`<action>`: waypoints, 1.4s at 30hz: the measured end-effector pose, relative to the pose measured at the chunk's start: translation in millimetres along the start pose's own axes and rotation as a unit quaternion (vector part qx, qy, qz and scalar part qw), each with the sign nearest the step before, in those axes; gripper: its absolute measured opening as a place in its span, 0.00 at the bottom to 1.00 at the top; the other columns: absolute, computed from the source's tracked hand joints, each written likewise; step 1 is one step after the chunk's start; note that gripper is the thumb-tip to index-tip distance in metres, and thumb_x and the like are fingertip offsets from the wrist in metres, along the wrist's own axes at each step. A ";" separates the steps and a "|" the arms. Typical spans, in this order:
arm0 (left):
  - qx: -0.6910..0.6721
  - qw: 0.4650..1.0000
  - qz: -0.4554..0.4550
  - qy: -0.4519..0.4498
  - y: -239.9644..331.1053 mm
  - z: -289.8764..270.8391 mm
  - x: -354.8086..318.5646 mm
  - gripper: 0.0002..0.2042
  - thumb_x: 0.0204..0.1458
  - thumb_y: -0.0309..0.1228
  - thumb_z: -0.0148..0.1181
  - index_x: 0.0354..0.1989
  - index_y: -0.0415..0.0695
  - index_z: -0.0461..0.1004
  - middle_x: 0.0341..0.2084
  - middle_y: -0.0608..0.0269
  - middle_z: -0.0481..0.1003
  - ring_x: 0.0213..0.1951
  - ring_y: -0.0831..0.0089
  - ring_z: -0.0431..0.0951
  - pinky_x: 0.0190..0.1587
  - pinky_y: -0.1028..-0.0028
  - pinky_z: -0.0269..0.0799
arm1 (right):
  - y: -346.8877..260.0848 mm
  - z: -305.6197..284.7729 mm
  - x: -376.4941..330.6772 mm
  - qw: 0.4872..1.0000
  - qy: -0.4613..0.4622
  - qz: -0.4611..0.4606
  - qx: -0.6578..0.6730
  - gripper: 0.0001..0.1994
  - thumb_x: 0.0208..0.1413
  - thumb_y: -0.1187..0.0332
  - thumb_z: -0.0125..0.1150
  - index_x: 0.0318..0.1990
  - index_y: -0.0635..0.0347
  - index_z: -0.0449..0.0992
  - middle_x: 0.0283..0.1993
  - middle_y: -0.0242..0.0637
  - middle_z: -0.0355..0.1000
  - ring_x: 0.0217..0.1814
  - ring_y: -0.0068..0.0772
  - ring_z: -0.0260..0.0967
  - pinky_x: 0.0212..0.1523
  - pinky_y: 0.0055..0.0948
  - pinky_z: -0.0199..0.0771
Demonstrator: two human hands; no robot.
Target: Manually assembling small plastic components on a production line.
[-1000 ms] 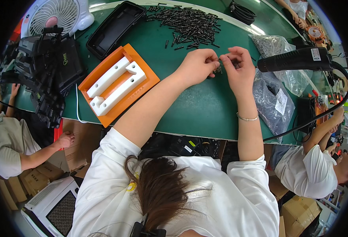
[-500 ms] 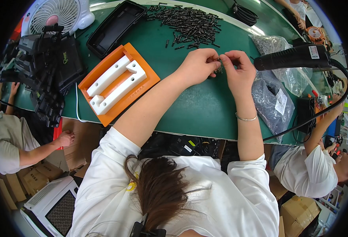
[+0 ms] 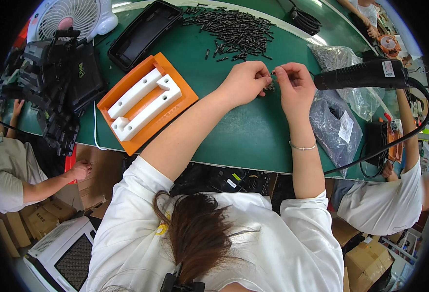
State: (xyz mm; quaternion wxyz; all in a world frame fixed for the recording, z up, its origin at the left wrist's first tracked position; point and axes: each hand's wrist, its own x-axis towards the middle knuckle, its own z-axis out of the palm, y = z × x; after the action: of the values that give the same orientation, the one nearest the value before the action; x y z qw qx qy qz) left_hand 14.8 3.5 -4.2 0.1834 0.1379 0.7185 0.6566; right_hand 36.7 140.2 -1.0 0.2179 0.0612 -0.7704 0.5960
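Observation:
Above the green table, my left hand (image 3: 247, 82) is closed in a pinch, fingertips pointing toward the right hand. Facing it, my right hand (image 3: 295, 88) also pinches, with a tiny dark piece (image 3: 273, 73) showing at its thumb and fingertip, too small to name. Whatever the left fingertips hold is hidden. Several small metallic pieces (image 3: 271, 87) lie on the table just below the fingertips, partly covered by the hands. Beyond the hands spreads a heap of short black ribbed pins (image 3: 236, 31).
Left of my arms sits an orange fixture (image 3: 178, 108) with white blocks (image 3: 148, 109). Behind it is a black tray (image 3: 144, 34), and a white fan (image 3: 66, 22). A black corded handheld tool (image 3: 360, 74) and plastic bags (image 3: 336, 126) lie right. Co-workers stand on both sides.
My fingertips have drawn slightly apart, and a tiny dark piece now shows at the right ones. The co-worker at right has shifted posture and lowered an arm.

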 end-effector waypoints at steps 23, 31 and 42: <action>-0.009 1.000 0.004 0.012 -3.2 -0.2 2.0 0.05 0.49 0.25 0.50 0.31 0.35 0.68 0.24 0.61 0.71 0.26 0.76 0.73 0.29 0.77 0.72 | -0.8 2.9 -2.1 0.994 -0.083 -0.056 -0.048 0.09 0.43 0.76 0.61 0.33 0.65 0.71 0.28 0.33 0.70 0.26 0.19 0.66 0.28 0.17 0.67; 0.001 1.000 0.019 0.017 0.7 -1.3 -0.3 0.05 0.49 0.26 0.52 0.29 0.36 0.68 0.22 0.63 0.71 0.23 0.77 0.74 0.27 0.79 0.70 | -3.0 0.0 0.1 1.000 -0.010 -0.014 -0.009 0.06 0.50 0.78 0.54 0.37 0.65 0.71 0.30 0.30 0.68 0.29 0.16 0.63 0.30 0.15 0.65; 0.021 0.999 0.009 0.032 1.2 -1.1 -0.1 0.05 0.49 0.26 0.53 0.29 0.36 0.68 0.21 0.63 0.71 0.23 0.77 0.74 0.27 0.79 0.70 | -2.0 2.4 -3.5 0.998 -0.060 0.015 0.021 0.05 0.50 0.76 0.55 0.36 0.64 0.71 0.29 0.30 0.68 0.27 0.16 0.63 0.30 0.14 0.65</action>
State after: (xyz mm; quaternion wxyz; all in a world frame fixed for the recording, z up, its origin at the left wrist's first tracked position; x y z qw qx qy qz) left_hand 14.4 2.6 -3.0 0.1519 0.1272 0.7362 0.6471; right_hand 39.9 136.7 -1.1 0.1610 0.0905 -0.7700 0.6107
